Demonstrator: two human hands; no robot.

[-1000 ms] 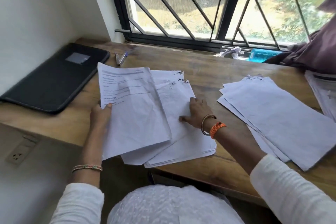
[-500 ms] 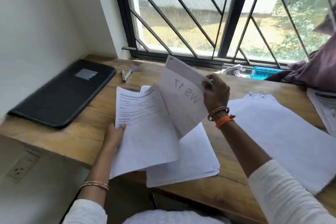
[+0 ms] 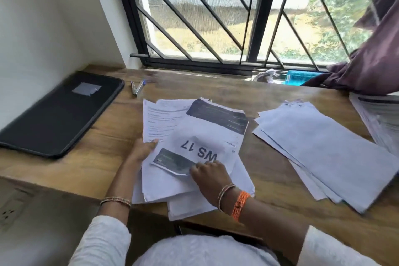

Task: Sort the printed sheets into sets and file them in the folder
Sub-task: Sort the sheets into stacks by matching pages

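A loose pile of printed sheets (image 3: pixel 155 188) lies at the desk's front edge. On top lies a sheet marked "WS 17" (image 3: pixel 200 149), face up and upside down to me, with dark printed bands. My right hand (image 3: pixel 207 177) pinches its near edge. My left hand (image 3: pixel 142 150) grips the left side of the pile, thumb on top of a sheet of printed text (image 3: pixel 157 119). A second fanned stack of blank-side-up sheets (image 3: pixel 323 153) lies to the right. The black folder (image 3: pixel 58 112) lies shut at the far left of the desk.
Two pens (image 3: pixel 137 87) lie beside the folder. More papers (image 3: pixel 382 119) sit at the right edge under a purple cloth (image 3: pixel 371 67). A teal object (image 3: pixel 300 76) rests on the window sill. The barred window runs along the back of the wooden desk (image 3: pixel 269 183).
My right hand lifted the "WS 17" sheet off the pile, turned it over and laid it face up on top. My left hand stayed on the pile's left side.
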